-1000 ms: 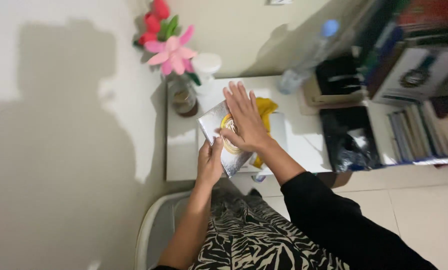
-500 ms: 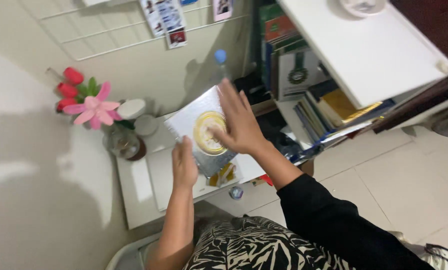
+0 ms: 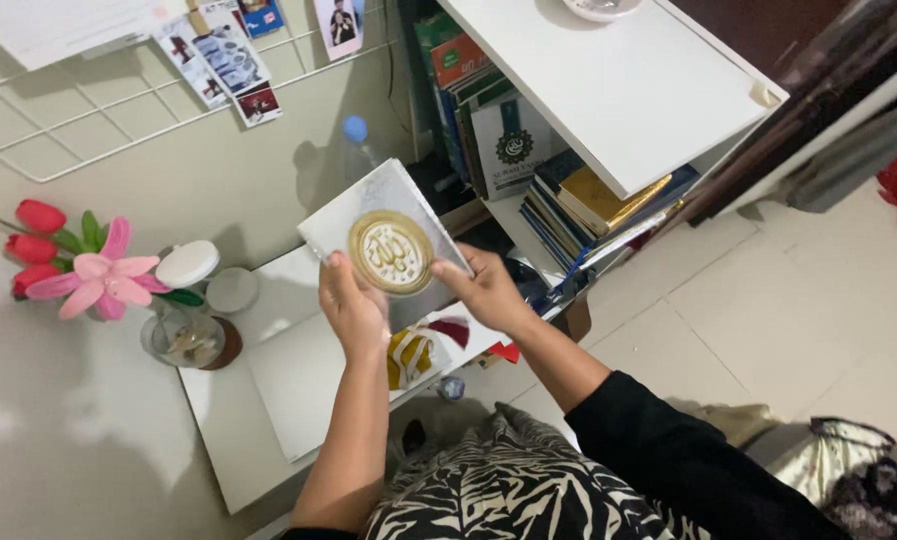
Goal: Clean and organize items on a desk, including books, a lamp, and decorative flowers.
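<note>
Both my hands hold up a silver square book [image 3: 379,215] with a round gold emblem on its cover. My left hand [image 3: 353,312] grips its lower left edge, thumb on the cover. My right hand [image 3: 486,290] grips its lower right corner. The book is lifted above a small white table [image 3: 259,400]. Under the hands, a yellow and white cloth item [image 3: 412,355] lies on the table. My right arm wears a black sleeve; my left arm is bare.
A glass jar [image 3: 191,338] with pink and red flowers [image 3: 79,265] and white lidded jars [image 3: 187,263] stand at the table's left. A blue-capped bottle [image 3: 358,145] is behind the book. A white bookshelf [image 3: 609,90] full of books stands right. Photos hang on a wall grid.
My right hand slid from flat on the cover to the book's lower right corner. The book rose off the table, and the view swung up toward the bookshelf.
</note>
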